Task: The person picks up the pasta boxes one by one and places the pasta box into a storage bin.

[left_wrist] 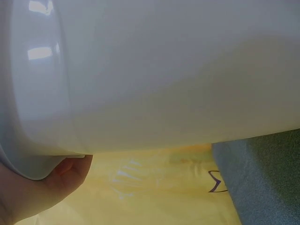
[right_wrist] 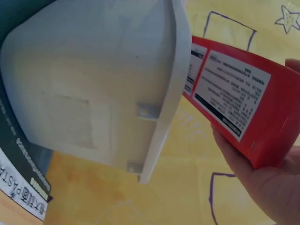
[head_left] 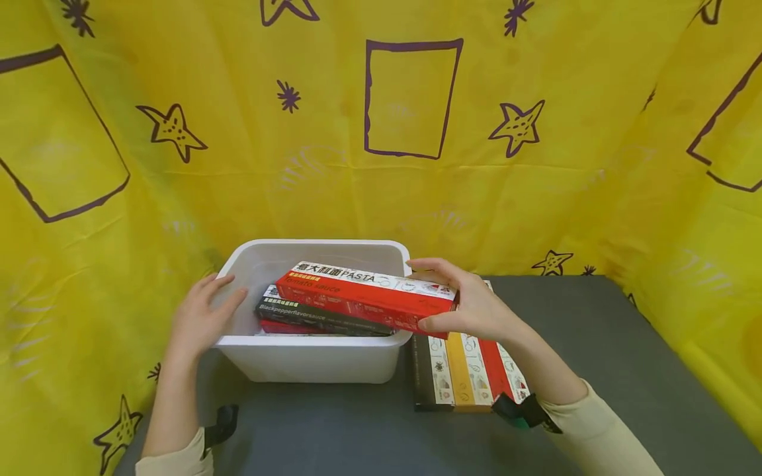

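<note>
In the head view my right hand (head_left: 470, 301) grips the right end of a red pasta box (head_left: 363, 291) labelled tomato sauce. The box slants over the right rim of a white plastic bin (head_left: 309, 360), its left end above the bin's inside. Beneath it in the bin lies a black pasta box (head_left: 297, 314) labelled black pepper, with a red box (head_left: 286, 328) partly hidden lower down. My left hand (head_left: 202, 314) holds the bin's left rim, thumb towards the inside. The right wrist view shows the red box's printed underside between thumb and fingers.
To the right of the bin, black, yellow and red pasta boxes (head_left: 461, 380) lie side by side on the grey table (head_left: 321, 430), partly covered by my right arm. A yellow patterned cloth (head_left: 333, 192) rises behind and along both sides.
</note>
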Demonstrator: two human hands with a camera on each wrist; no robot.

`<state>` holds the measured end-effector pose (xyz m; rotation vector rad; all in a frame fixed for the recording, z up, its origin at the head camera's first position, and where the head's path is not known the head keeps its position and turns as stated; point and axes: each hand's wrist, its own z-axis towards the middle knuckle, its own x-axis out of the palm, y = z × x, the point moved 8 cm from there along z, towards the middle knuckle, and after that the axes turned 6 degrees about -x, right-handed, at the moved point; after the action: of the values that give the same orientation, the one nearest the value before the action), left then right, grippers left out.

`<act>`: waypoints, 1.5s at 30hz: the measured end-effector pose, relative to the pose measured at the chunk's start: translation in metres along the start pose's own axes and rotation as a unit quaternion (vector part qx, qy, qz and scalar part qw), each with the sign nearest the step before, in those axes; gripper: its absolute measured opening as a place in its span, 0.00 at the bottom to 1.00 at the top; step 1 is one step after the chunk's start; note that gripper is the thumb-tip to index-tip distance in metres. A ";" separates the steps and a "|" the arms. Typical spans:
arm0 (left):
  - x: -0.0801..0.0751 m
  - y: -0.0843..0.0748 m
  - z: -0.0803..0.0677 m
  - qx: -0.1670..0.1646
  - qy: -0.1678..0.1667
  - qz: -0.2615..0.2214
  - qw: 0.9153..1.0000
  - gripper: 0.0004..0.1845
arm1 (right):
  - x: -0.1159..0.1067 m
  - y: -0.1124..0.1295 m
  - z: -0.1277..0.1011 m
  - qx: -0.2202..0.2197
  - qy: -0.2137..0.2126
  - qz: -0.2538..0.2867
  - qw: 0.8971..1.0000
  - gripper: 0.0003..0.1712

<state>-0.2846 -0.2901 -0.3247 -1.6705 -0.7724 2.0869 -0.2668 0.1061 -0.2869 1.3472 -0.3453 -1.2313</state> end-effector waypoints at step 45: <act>-0.001 -0.003 -0.002 -0.011 -0.003 0.001 1.000 0.36 | 0.071 -0.009 0.090 -0.047 0.195 -0.131 0.971 0.47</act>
<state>-0.2829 -0.2883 -0.3226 -1.6780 -0.7989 2.0940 -0.3147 0.0027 -0.3007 1.5480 0.1711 -1.1453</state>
